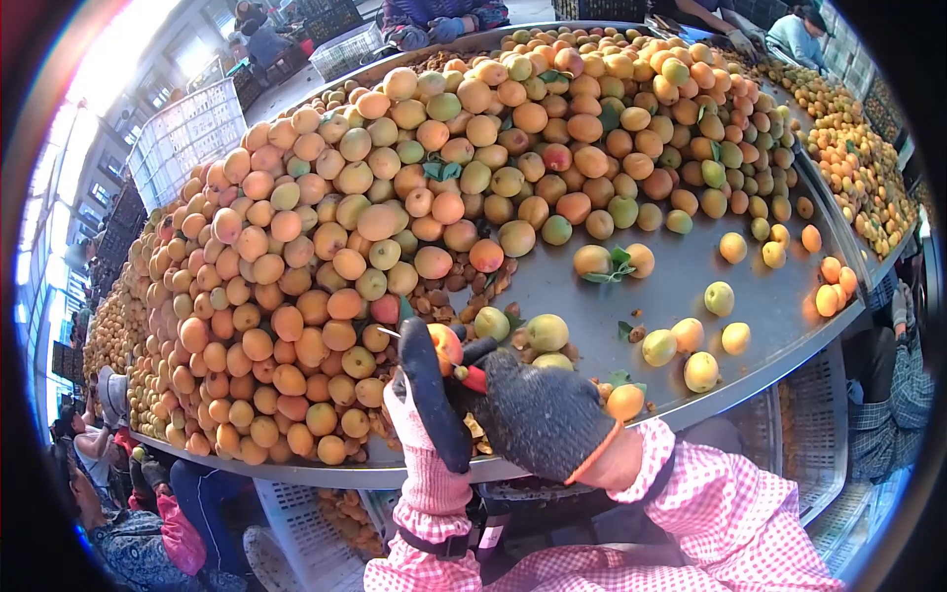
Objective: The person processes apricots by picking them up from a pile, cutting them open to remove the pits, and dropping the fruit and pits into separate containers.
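In the head view my left hand (426,390), in a dark-coated glove, is closed around an orange apricot (446,345) above the metal table's front edge. My right hand (552,405), in a dark knit glove, grips a tool by its red handle (473,379), pointed at that apricot. A thin silvery tip (389,333) sticks out to the left of my left hand; whether it belongs to the red-handled tool is hidden by the fingers. Just beyond my hands lie a few loose yellow-green apricots (546,333) and scattered brown pits (444,296).
A large apricot heap (375,197) covers the table's left and back. Bare metal tabletop (592,296) shows at right, with scattered fruit. Plastic crates (306,528) stand below the front edge; a white crate (187,138) stands behind. Several people work around the table, one gloved hand (447,30) opposite.
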`<state>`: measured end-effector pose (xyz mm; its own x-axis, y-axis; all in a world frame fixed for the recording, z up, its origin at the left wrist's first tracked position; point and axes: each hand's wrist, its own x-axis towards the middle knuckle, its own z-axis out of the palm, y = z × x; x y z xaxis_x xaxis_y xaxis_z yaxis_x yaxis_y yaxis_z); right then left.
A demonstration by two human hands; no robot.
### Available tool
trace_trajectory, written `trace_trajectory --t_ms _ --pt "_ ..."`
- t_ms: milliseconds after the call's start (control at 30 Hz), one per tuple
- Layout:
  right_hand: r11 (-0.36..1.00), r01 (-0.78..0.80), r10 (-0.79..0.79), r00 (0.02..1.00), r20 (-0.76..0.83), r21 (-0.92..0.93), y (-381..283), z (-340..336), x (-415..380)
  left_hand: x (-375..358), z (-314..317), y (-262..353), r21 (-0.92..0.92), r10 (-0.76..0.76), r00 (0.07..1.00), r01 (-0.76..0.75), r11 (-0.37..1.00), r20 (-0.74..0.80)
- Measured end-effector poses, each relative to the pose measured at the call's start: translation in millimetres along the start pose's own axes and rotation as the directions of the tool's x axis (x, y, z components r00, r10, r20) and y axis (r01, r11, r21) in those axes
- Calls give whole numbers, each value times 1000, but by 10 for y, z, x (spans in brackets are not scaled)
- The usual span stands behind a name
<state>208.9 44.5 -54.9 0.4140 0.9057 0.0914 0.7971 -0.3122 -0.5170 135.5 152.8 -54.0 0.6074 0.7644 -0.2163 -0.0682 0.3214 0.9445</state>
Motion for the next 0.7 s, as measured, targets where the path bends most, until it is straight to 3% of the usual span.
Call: trace_trajectory --t_ms 33,133,167,233,300,367,400,433,500,533,567,633,667,700 --pt "994 108 -107 994 -25 15 55 29 23 8 15 5 -88 -18 1000 16 996 -24" --pt "993 105 -107 993 -50 -53 57 30 -4 -2 -27 45 0 81 996 -81 997 -49" --pt "991 96 -102 993 -59 -88 46 -12 -40 37 -63 56 -153 1 997 -14 988 -84" --pt "991 128 -130 989 -70 -30 70 -151 -85 82 -132 152 -143 120 983 -140 980 -139" --pt "987 161 -159 984 -82 23 142 -240 -86 15 -151 246 -42 115 978 -124 991 -175" --pt "943 142 -71 969 -235 300 217 -285 -115 -33 -279 226 -187 -134 968 174 967 211" --pt "948 130 -63 972 -227 292 220 -278 -139 -78 -211 181 -42 -83 994 86 995 67" --pt "941 125 -67 979 -190 314 212 -263 -148 -99 -281 194 -86 -63 984 78 993 169" --pt "922 116 -76 990 -123 368 216 -217 -149 -111 -242 187 -117 33 995 -22 993 89" --pt "896 122 -92 992 -91 427 246 -224 -130 -71 -254 158 -49 193 974 -188 981 115" --pt "896 122 -93 992 -90 427 239 -263 -140 -53 -253 151 -49 192 975 -188 981 114" --pt "588 -47 138 989 -43 808 194 -392 -128 -6 -190 185 -154 169 986 -169 974 -12" --pt "540 49 154 976 -155 841 211 -307 -89 -35 -200 207 -92 130 992 -128 987 9" --pt "541 44 157 976 -153 840 203 -305 -50 -71 -170 236 -32 72 995 -70 997 64"
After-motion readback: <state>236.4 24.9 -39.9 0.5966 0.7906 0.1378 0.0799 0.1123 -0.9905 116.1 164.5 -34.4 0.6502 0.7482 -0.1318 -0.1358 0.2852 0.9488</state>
